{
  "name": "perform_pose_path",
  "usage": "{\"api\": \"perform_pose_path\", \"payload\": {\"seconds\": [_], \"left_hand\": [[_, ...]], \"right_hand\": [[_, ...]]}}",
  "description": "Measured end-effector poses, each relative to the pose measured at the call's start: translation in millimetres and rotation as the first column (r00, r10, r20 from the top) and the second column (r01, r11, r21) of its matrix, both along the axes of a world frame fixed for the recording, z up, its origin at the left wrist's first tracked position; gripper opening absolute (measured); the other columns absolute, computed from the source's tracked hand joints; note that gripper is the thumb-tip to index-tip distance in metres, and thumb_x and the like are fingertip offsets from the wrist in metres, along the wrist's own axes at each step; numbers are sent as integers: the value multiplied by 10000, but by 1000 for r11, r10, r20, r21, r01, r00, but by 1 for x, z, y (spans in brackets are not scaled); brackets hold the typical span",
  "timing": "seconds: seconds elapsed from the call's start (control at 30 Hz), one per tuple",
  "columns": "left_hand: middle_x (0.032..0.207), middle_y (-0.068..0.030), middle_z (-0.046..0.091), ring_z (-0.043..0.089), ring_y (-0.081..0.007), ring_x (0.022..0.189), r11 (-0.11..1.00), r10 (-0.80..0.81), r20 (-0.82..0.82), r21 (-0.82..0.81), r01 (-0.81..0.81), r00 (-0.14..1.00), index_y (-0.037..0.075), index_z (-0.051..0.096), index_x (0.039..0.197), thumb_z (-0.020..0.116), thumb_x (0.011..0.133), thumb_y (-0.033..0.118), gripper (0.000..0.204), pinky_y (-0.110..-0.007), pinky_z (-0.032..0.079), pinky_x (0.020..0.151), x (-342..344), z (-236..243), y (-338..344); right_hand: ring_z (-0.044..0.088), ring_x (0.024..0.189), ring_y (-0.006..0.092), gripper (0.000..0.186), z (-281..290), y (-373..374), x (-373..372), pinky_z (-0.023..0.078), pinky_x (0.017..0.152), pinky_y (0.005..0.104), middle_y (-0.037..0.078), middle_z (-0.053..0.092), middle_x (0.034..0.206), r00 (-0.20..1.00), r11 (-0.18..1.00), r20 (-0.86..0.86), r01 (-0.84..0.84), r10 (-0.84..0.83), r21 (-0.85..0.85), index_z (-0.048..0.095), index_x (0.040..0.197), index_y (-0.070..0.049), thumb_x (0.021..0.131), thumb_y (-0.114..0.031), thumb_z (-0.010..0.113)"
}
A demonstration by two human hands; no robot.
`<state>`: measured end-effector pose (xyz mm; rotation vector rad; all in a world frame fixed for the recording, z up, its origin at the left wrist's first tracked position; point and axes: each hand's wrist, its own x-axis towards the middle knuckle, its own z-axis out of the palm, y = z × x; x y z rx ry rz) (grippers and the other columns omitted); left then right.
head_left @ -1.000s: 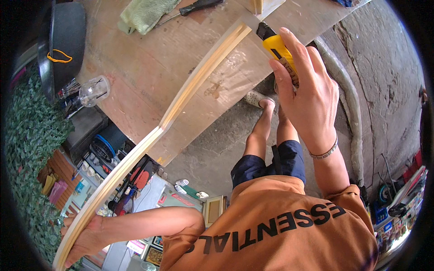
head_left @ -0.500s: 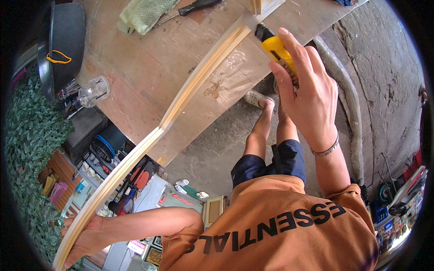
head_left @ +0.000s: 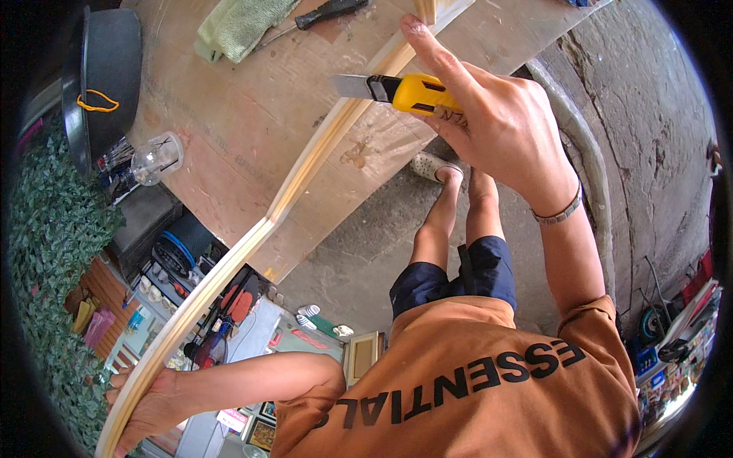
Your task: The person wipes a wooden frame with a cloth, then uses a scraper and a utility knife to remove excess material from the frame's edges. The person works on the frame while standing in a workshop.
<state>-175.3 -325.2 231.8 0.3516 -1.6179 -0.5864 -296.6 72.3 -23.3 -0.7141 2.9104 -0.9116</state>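
Observation:
A long pale wooden moulding (head_left: 305,160) runs from the lower left across the table's edge to a corner with another wooden piece (head_left: 424,11) at the top. My left hand (head_left: 156,404) is closed round its near end, with some fingers hidden behind the wood. In my right hand (head_left: 504,126) is a flat-bladed tool (head_left: 424,93) with a yellow and black handle. Its metal blade points left, over the moulding; I cannot tell whether it touches. My right index finger stretches out close to the corner, with the other fingers partly hidden.
On the table (head_left: 221,137) lie a green cloth (head_left: 240,29) and a black-handled screwdriver (head_left: 332,13). A clear plastic cup (head_left: 158,158) and a black bin-like container (head_left: 111,69) are at left. Leafy greenery (head_left: 53,244) and crowded shelves flank the left side. Concrete floor (head_left: 634,130) spreads right.
My right hand has shifted left and turned, swinging the tool's blade from the corner across to the moulding's left side. The index finger now reaches up by the corner. My left hand barely moved.

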Motion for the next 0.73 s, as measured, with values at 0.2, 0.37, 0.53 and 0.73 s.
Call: {"api": "perform_pose_path", "payload": {"seconds": [0.2, 0.37, 0.53, 0.73], "left_hand": [[939, -85, 577, 619, -281, 837, 999, 38, -34, 11, -37, 999, 162, 597, 1091, 545, 876, 825, 699, -466, 551, 679, 2, 0, -1], [975, -86, 571, 618, -279, 874, 999, 45, -66, 15, -44, 997, 154, 594, 1123, 536, 885, 822, 711, -473, 550, 705, 0, 0, -4], [1002, -83, 562, 613, -277, 908, 986, 157, -56, -40, -159, 986, 147, 594, 1142, 526, 896, 816, 716, -464, 549, 738, -18, -16, 32], [1035, -82, 559, 603, -274, 948, 994, 105, -85, 26, -103, 991, 149, 594, 1158, 529, 907, 800, 701, -488, 539, 766, -12, -9, 18]], "right_hand": [[752, 857, 295, 632, 10, 12, 32, 607, 737, 359, 140, 738, 1060, 996, 981, 59, 79, -69, -180, 572, 1372, -82, 798, -157, 826], [727, 872, 311, 454, 18, 11, 25, 578, 733, 359, 152, 698, 1064, 988, 961, 114, 132, -107, -244, 581, 1330, -89, 908, -130, 742], [739, 797, 330, 382, 19, 3, 10, 571, 638, 403, 148, 726, 990, 978, 973, -26, 205, -209, -110, 570, 1346, -128, 984, -178, 678], [739, 717, 312, 340, 21, 2, 12, 578, 578, 387, 136, 742, 952, 961, 957, -32, 275, -274, 87, 557, 1336, -133, 1019, -216, 647]]}}
